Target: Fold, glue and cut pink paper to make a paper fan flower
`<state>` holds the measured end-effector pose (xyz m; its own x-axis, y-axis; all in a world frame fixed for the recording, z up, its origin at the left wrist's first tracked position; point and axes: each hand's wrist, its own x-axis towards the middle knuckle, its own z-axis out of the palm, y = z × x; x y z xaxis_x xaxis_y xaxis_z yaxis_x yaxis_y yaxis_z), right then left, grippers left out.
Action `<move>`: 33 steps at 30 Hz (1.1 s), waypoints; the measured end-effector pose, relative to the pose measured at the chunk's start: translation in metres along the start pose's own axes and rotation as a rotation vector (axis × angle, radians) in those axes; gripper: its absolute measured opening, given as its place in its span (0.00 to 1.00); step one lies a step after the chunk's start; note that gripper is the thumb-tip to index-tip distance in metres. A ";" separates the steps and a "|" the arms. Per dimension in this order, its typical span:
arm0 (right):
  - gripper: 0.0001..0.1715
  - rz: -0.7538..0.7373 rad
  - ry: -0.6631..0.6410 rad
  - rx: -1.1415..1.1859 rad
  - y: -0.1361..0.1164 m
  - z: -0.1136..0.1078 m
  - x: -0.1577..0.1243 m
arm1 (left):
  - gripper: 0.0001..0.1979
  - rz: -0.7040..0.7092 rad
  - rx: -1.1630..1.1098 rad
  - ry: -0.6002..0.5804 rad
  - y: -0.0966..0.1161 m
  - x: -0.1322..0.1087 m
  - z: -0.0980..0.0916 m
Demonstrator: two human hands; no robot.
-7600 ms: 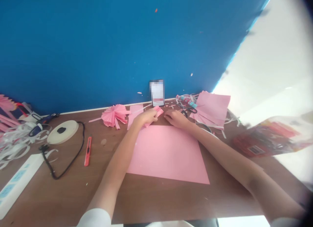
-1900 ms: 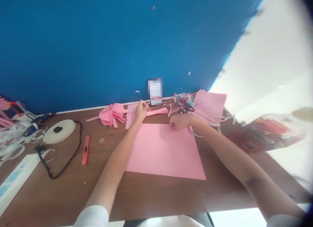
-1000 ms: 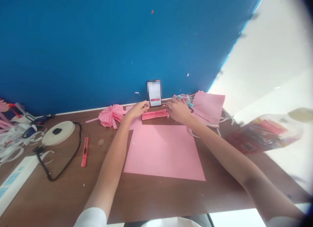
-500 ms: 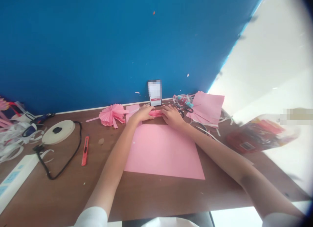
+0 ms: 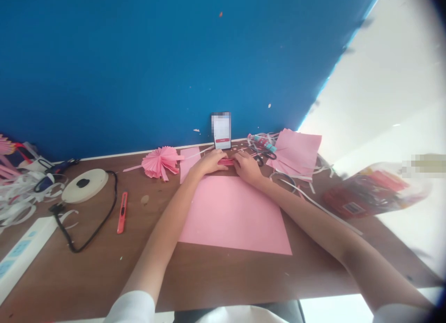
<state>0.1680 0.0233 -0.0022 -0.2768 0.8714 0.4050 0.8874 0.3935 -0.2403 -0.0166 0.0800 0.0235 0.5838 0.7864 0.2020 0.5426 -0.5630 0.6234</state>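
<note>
**Desk:** What do the hands have?

**Photographer:** Both are on a pleated pink strip (image 5: 226, 162) at the far edge of the wooden table (image 5: 69, 276), just in front of a phone (image 5: 221, 130) propped against the blue wall (image 5: 139, 72). The left hand (image 5: 210, 163) curls over the strip's left end and the right hand (image 5: 245, 168) over its right end. The fingers are bent and clamp the folds flat against the tabletop.

**Desk:** How far along does the work look?

**Photographer:** Partway, by my reading. One paper fan (image 5: 160, 161) lies finished to the left, a ribbed rosette with loose tails. The strip looks fully creased into a narrow bar but is not spread open. The large pink sheet (image 5: 233, 214) near the person is smooth, square-cornered and unfolded. More flat pink sheets (image 5: 298, 151) are stacked far right.

**Desk:** Anything else in shot?

**Photographer:** Scissors (image 5: 263, 152) sit beside that stack among curled white offcuts. To the left are an orange utility knife (image 5: 121, 212), a flat cream tape roll (image 5: 83, 186) ringed by a black cable, and a white power strip (image 5: 21, 253).
</note>
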 end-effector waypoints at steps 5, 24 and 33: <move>0.17 -0.006 0.039 -0.061 -0.004 -0.001 -0.002 | 0.11 0.188 0.296 -0.082 0.001 0.002 -0.001; 0.15 0.219 0.353 0.287 -0.002 0.000 -0.005 | 0.15 -0.108 -0.832 0.164 0.017 0.012 0.043; 0.12 0.195 0.373 0.511 0.005 0.000 0.004 | 0.18 -0.108 -0.780 0.299 0.017 0.007 0.057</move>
<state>0.1717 0.0290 -0.0023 0.0989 0.8170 0.5681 0.5962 0.4084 -0.6912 0.0308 0.0617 -0.0073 0.3081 0.9219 0.2349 -0.0506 -0.2307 0.9717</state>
